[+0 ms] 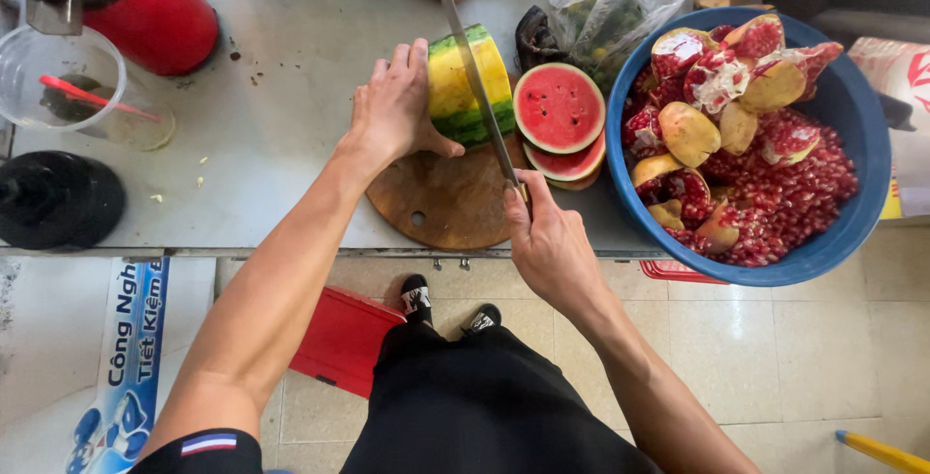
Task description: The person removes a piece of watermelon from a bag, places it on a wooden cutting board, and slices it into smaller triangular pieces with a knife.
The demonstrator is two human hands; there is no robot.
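Now slicing: the left hand [395,106] steadies a watermelon chunk [470,87] on the round cutting board [441,205].
Right hand [544,242] grips the knife [477,77], blade laid across the melon's top and pointing away from the person; the melon's long axis runs left-right across the board. Cut rounds [559,108] lie just right of it. Next, I judge, comes a straight downward press.

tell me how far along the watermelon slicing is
Done: two round red slices lie stacked beside the round wooden cutting board. In hand: the left hand steadies the striped green-and-yellow watermelon chunk while the right hand drives the long steel knife into it. Left: most of that chunk remains uncut.
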